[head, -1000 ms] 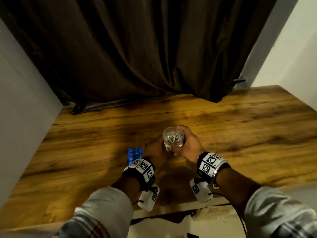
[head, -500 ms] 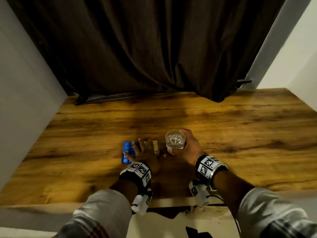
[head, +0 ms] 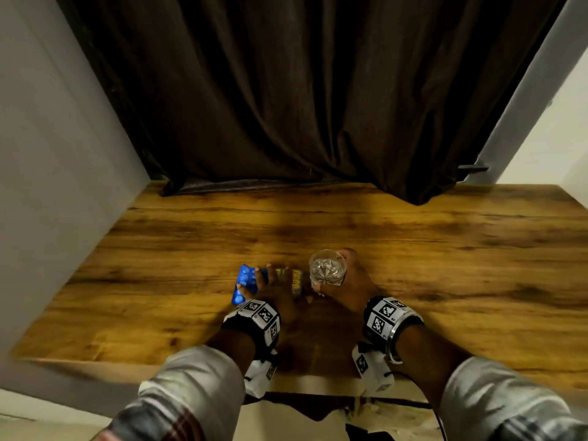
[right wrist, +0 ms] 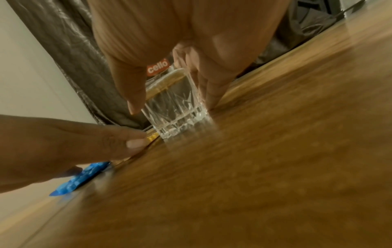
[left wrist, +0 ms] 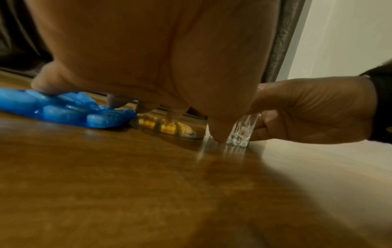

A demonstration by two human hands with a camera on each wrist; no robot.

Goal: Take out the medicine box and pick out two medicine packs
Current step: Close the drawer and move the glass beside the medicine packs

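Two blister packs lay flat on the wooden table (head: 445, 265), side by side under the left hand (head: 273, 291): blue blister pack (head: 245, 283) at about 9 o'clock from that hand's knuckles, yellow blister pack (head: 296, 280) at about 1 o'clock, just beside the base of the cut-glass tumbler (head: 327, 268). Long axes of both ran roughly 12 to 6 o'clock, the blue one tilted a little toward 1. Left hand spread over them, fingertips (left wrist: 45, 85) pressing down on the blue pack (left wrist: 63, 110) and touching the yellow one (left wrist: 165, 127), fingers not curled round either. Right hand (head: 353, 281) wrapped around the tumbler (right wrist: 176, 107), which stood on the table with water inside. Left hand plainly the nearer to both packs, the right occupied. No medicine box in view. Judged: lifting either pack would call for a pinch at an edge, since both lay flush with the wood.
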